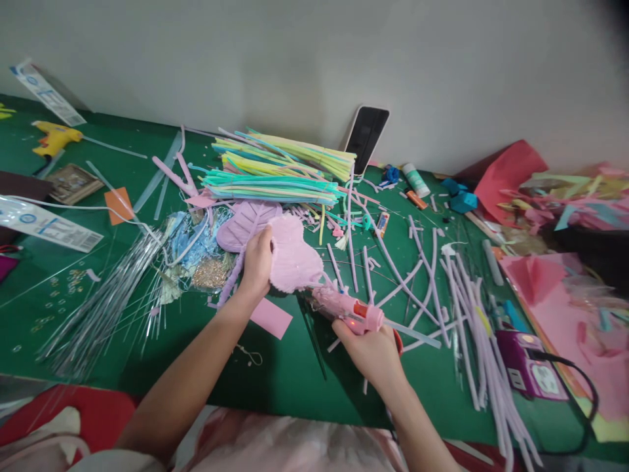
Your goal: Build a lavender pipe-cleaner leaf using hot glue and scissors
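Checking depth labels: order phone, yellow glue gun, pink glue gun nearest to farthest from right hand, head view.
1. Pink glue gun, held in right hand.
2. Phone, back, by the wall.
3. Yellow glue gun, far left.

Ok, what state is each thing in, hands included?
Left hand, closed on the fuzzy shape
Right hand, gripping the pink glue gun
Fuzzy shape, held above the table
Pink glue gun, stick poking from its back
Yellow glue gun, lying on the table
Phone, leaning on the wall, screen dark
Green pipe cleaners, lying bundled
Purple box, cord attached
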The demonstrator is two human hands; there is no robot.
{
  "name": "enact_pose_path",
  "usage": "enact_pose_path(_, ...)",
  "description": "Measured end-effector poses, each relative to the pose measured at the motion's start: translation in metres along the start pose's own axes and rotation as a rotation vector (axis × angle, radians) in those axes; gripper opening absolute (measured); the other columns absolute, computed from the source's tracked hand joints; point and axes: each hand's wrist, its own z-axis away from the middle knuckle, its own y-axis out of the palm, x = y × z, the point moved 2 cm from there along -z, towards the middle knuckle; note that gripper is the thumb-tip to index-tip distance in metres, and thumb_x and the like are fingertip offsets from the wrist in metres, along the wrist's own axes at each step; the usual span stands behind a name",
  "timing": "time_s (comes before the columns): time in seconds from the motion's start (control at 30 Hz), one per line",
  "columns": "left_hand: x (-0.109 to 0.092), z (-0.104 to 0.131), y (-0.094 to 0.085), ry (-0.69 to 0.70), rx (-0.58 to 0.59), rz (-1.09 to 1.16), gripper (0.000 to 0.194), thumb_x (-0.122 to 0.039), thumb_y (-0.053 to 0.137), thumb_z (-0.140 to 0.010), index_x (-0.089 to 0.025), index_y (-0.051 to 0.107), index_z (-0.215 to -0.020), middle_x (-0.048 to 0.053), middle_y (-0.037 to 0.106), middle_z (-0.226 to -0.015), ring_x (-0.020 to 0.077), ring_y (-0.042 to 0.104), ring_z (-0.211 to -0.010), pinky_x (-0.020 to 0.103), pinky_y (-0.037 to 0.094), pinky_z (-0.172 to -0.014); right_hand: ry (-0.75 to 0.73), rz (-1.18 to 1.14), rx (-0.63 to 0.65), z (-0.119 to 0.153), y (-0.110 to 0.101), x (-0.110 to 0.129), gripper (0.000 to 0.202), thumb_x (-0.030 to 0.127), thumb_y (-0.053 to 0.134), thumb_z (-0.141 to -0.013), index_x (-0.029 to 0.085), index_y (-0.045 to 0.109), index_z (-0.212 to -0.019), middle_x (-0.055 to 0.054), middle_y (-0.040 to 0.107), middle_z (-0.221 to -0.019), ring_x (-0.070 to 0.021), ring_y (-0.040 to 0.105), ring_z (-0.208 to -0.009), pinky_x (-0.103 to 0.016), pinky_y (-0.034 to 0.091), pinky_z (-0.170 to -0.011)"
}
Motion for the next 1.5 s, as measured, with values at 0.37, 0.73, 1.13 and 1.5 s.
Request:
enact_pose_path(0.37, 0.0, 0.0, 0.0, 0.007, -0.01, -0.004, 0.031, -0.035, 0.057, -0.085, -0.022, 0.043, -0.06, -0.005, 0.038, -0.058, 0.0133, 0.04, -0.058, 0.026, 0.034, -0.057, 0.033, -0.09, 0.031, -0.008, -0.001, 0.0, 0.018, 0.033, 0.051, -0.069, 0.026, 0.047, -0.054, 0.004, 0.051, -0.049, -0.0161, 0.05, -0.051, -0.027, 0.042, -0.054)
enact_pose_path(0.73, 0.0, 0.0, 0.0, 0.001, -0.008, 0.0, 0.034, -0.036, 0.057, -0.085, -0.022, 0.04, -0.058, -0.005, 0.039, -0.058, 0.0133, 0.042, -0.058, 0.025, 0.039, -0.06, -0.01, -0.047, 0.029, -0.012, 0.007, 0.003, 0.013, 0.031, 0.049, -0.07, 0.026, 0.044, -0.06, 0.003, 0.052, -0.053, -0.0164, 0.051, -0.055, -0.029, 0.043, -0.058)
enact_pose_path(1.13, 0.001, -0.001, 0.0, 0.013, -0.011, -0.018, 0.031, -0.034, 0.057, -0.085, -0.022, 0.045, -0.06, -0.005, 0.039, -0.057, 0.0144, 0.045, -0.06, 0.026, 0.04, -0.063, 0.077, -0.075, 0.059, -0.004, 0.006, -0.001, 0.013, 0.03, 0.05, -0.066, 0.026, 0.042, -0.058, 0.005, 0.049, -0.052, -0.0147, 0.049, -0.05, -0.027, 0.042, -0.054)
enact_pose_path(1.5, -0.003, 0.001, 0.001, -0.009, -0.014, 0.016, 0.022, -0.037, 0.057, -0.083, -0.02, 0.056, -0.068, -0.003, 0.05, -0.061, 0.0154, 0.05, -0.063, 0.026, 0.041, -0.064, 0.095, -0.13, 0.032, 0.003, 0.004, -0.006, 0.012, 0.031, 0.053, -0.064, 0.025, 0.045, -0.057, 0.005, 0.05, -0.051, -0.0146, 0.048, -0.05, -0.027, 0.041, -0.054)
